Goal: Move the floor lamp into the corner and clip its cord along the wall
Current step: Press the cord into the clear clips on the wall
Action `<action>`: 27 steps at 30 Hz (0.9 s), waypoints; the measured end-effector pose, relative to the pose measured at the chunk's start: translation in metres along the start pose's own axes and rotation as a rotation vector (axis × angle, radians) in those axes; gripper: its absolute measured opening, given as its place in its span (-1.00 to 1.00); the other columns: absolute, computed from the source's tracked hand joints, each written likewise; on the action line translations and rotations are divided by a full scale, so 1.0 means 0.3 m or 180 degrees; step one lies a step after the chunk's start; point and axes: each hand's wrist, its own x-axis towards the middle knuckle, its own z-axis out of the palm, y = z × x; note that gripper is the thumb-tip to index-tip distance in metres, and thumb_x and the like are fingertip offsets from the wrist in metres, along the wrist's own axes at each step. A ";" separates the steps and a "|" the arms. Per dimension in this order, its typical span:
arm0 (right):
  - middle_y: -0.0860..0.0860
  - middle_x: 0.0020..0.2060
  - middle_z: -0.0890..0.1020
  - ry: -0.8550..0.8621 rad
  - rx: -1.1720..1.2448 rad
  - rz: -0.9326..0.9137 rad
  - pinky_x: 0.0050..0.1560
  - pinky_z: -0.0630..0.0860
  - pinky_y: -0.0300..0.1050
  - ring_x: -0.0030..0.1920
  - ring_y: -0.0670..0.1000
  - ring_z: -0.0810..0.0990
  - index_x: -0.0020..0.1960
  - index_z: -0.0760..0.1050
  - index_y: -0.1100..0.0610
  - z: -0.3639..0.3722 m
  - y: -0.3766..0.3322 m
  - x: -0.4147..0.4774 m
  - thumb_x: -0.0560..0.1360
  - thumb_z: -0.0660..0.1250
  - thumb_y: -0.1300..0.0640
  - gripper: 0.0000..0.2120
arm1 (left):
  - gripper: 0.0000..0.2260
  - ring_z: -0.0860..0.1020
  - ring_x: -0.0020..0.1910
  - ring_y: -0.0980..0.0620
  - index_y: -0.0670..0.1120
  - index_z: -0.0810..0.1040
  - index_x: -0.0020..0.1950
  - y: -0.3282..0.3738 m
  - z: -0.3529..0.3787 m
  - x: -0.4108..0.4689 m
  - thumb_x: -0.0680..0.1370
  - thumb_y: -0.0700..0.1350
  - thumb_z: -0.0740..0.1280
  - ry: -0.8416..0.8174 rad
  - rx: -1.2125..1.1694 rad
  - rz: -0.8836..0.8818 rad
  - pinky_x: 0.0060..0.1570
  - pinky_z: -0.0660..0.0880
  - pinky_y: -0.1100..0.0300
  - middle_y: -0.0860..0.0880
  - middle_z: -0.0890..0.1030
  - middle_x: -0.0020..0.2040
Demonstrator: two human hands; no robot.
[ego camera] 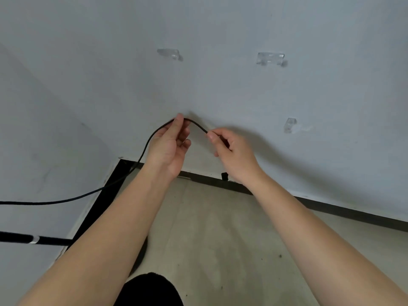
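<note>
A thin black cord [144,149] runs in from the left edge, rises past the corner and arches between both hands against the white wall. My left hand [170,146] pinches it at the top of the arch. My right hand [229,149] pinches it a little lower to the right, and the cord's end is hidden inside that hand. Three clear plastic clips are stuck on the wall: one upper middle [169,54], one upper right [270,58], one lower right [290,125]. None holds the cord. The lamp's black pole [33,239] crosses the lower left; my left forearm covers its base.
Two white walls meet in a corner [120,159] at the left, with a black skirting board [220,182] along the bottom. A small black piece [224,176] sits on the skirting. The floor [220,228] is beige tile. My dark-clothed knee [150,290] shows at the bottom.
</note>
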 end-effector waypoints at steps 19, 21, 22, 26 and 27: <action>-0.12 -0.20 0.67 0.0797 -0.0725 -0.0637 -0.10 0.54 -0.07 -0.16 -0.10 0.61 0.00 0.67 -0.05 -0.026 -0.343 0.108 0.56 0.33 -0.11 -0.80 | -0.87 0.52 -0.37 0.13 -0.17 0.60 -0.12 0.302 0.079 -0.048 0.60 -0.16 0.36 -0.0406 -0.0452 -0.0459 -0.42 0.53 0.35 -0.05 0.64 -0.28; -0.06 -0.17 0.68 0.0923 -0.0916 -0.0792 -0.05 0.55 -0.06 -0.13 -0.06 0.61 -0.03 0.67 -0.04 -0.037 -0.373 0.119 0.55 0.34 -0.08 -0.82 | -0.85 0.55 -0.32 0.09 -0.22 0.59 -0.11 0.325 0.087 -0.045 0.63 -0.21 0.32 -0.0461 -0.0735 -0.0572 -0.41 0.55 0.33 -0.10 0.63 -0.25; -0.05 -0.18 0.68 0.0972 -0.0978 -0.0864 -0.05 0.55 -0.06 -0.14 -0.06 0.61 -0.05 0.67 -0.03 -0.041 -0.389 0.126 0.55 0.35 -0.07 -0.83 | -0.86 0.57 -0.30 0.08 -0.24 0.59 -0.09 0.336 0.091 -0.043 0.63 -0.22 0.31 -0.0476 -0.0863 -0.0606 -0.40 0.57 0.33 -0.12 0.64 -0.23; -0.04 -0.22 0.67 0.1042 -0.1112 -0.1007 -0.06 0.55 -0.02 -0.15 -0.04 0.60 -0.09 0.67 0.02 -0.046 -0.449 0.155 0.54 0.37 -0.03 -0.83 | -0.91 0.65 -0.36 0.08 -0.26 0.60 -0.08 0.370 0.111 -0.035 0.58 -0.24 0.39 -0.0297 -0.1214 -0.0665 -0.38 0.60 0.32 -0.12 0.68 -0.23; -0.03 -0.23 0.67 0.1067 -0.1162 -0.1057 -0.07 0.55 0.00 -0.16 -0.03 0.60 -0.11 0.67 0.04 -0.045 -0.459 0.158 0.55 0.37 -0.01 -0.83 | -0.92 0.66 -0.38 0.09 -0.25 0.61 -0.10 0.371 0.118 -0.035 0.56 -0.25 0.41 -0.0226 -0.1255 -0.0670 -0.38 0.61 0.32 -0.11 0.69 -0.25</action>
